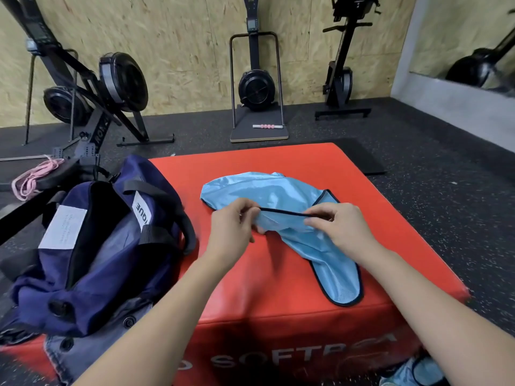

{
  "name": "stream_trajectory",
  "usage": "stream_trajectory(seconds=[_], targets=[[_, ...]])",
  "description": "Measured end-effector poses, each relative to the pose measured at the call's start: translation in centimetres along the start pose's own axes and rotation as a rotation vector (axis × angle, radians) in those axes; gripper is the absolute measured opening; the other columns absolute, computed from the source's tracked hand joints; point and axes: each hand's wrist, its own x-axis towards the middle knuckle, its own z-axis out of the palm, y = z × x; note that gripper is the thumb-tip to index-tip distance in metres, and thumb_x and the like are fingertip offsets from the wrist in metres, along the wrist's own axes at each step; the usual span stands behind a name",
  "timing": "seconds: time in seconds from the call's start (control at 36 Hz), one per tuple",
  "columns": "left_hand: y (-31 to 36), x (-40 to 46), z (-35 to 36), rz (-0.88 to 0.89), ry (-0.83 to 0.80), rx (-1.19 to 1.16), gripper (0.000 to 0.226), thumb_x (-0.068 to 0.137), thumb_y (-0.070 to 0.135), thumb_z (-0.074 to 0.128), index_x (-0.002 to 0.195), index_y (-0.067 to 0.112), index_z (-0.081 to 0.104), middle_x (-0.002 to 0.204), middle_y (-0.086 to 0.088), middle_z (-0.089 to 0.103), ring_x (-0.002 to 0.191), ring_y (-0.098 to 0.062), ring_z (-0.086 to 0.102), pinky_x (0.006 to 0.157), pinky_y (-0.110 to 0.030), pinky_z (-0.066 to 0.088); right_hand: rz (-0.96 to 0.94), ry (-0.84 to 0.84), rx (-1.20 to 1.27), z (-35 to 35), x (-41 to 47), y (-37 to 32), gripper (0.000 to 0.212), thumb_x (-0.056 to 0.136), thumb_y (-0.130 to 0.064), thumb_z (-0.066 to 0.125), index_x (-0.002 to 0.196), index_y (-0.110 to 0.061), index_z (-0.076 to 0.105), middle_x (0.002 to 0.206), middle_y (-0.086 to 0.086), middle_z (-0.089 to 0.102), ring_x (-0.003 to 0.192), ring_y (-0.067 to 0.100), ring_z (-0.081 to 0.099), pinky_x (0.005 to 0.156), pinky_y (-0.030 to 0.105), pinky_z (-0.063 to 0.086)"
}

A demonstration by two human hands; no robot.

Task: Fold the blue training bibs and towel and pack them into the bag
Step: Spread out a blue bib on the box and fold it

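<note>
Left hand (235,221) and right hand (335,224) both pinch the bib (281,196) by its black hem, pulled taut to square it for folding (judged). Bib on red box (278,280); open bag (92,246) at nine o'clock.

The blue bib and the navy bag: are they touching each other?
Apart. The head view shows bare red box top between the blue bib and the navy bag.
</note>
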Motion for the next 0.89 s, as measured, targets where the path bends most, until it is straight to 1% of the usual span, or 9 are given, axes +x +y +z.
stream_trajectory(seconds=[0.06,0.17,0.25,0.33,0.42,0.56,0.67,0.78,0.89], targets=[[-0.5,0.1,-1.0,-0.020,0.075,-0.016,0.011,0.096,0.002,0.057,0.091,0.005,0.066,0.072,-0.008,0.070,0.051,-0.004,0.064,0.054,-0.014,0.050,0.001,0.035,-0.101,-1.2,0.0,0.5,0.014,0.082,-0.013,0.079,0.096,-0.016,0.080,0.076,-0.008,0.074,0.061,0.011,0.063,0.061,0.017,0.046],[-2.5,0.6,-3.4,-0.001,0.202,0.079,0.014,0.094,0.010,0.061,0.086,0.019,0.067,0.079,0.008,0.072,0.076,-0.007,0.070,0.075,-0.024,0.054,0.009,0.111,-0.183,-3.8,-0.6,1.6,0.014,0.081,-0.009,0.079,0.093,-0.015,0.080,0.083,-0.009,0.073,0.075,-0.012,0.062,0.073,0.003,0.041],[-3.1,0.3,-4.7,-0.001,0.263,0.117,0.013,0.094,0.013,0.063,0.087,0.022,0.068,0.077,0.016,0.069,0.074,0.006,0.063,0.071,-0.011,0.043,0.036,0.189,-0.228,-5.7,-1.1,2.2,0.015,0.082,-0.009,0.077,0.094,-0.017,0.080,0.086,-0.009,0.073,0.083,0.000,0.064,0.077,0.000,0.038],[-3.3,-0.3,-5.5,-0.010,0.288,0.151,0.008,0.093,0.017,0.065,0.090,0.021,0.071,0.079,0.015,0.069,0.071,0.006,0.058,0.066,-0.005,0.036,0.078,0.239,-0.286,-7.2,-1.5,2.7,0.015,0.084,-0.014,0.075,0.093,-0.026,0.079,0.086,-0.012,0.072,0.088,0.010,0.065,0.084,0.019,0.047],[-3.3,-1.0,-5.9,-0.019,0.286,0.132,0.008,0.093,0.020,0.066,0.091,0.023,0.073,0.081,0.013,0.071,0.068,-0.003,0.058,0.066,-0.007,0.039,0.127,0.283,-0.339,-8.1,-1.9,2.7,0.011,0.083,-0.026,0.075,0.089,-0.035,0.077,0.073,-0.015,0.068,0.075,0.015,0.061,0.081,0.039,0.053],[-3.2,-2.6,-6.4,-0.015,0.264,0.154,0.007,0.092,0.020,0.068,0.091,0.025,0.074,0.080,0.016,0.069,0.071,0.002,0.058,0.067,-0.004,0.037,0.155,0.298,-0.137,-8.8,-3.3,1.4,0.006,0.082,-0.021,0.077,0.084,-0.026,0.078,0.058,-0.009,0.068,0.047,0.016,0.060,0.061,0.026,0.049],[-3.6,-4.6,-7.0,-0.011,0.192,0.225,0.006,0.090,0.020,0.070,0.089,0.023,0.075,0.072,0.017,0.067,0.070,0.003,0.060,0.066,-0.008,0.037,0.183,0.167,-0.007,-9.1,-5.2,1.3,0.009,0.082,-0.009,0.078,0.082,-0.018,0.078,0.070,0.003,0.075,0.069,0.017,0.074,0.058,0.026,0.054],[-5.3,-6.9,-7.6,0.011,0.067,0.327,0.002,0.085,0.015,0.076,0.085,0.017,0.076,0.070,0.012,0.068,0.065,0.007,0.058,0.066,-0.007,0.040,0.185,0.040,-0.272,-9.9,-6.6,2.7,0.009,0.077,-0.024,0.084,0.074,-0.030,0.078,0.070,-0.015,0.072,0.076,0.008,0.066,0.070,0.010,0.043],[-7.1,-8.6,-7.8,0.008,-0.289,0.558,0.004,0.081,0.023,0.077,0.077,0.024,0.077,0.077,0.008,0.072,0.076,-0.010,0.064,0.074,-0.017,0.044,0.291,-0.242,-0.488,-9.7,-8.0,3.7,0.014,0.073,-0.030,0.086,0.068,-0.037,0.076,0.072,-0.017,0.073,0.081,0.005,0.066,0.069,0.010,0.043]])
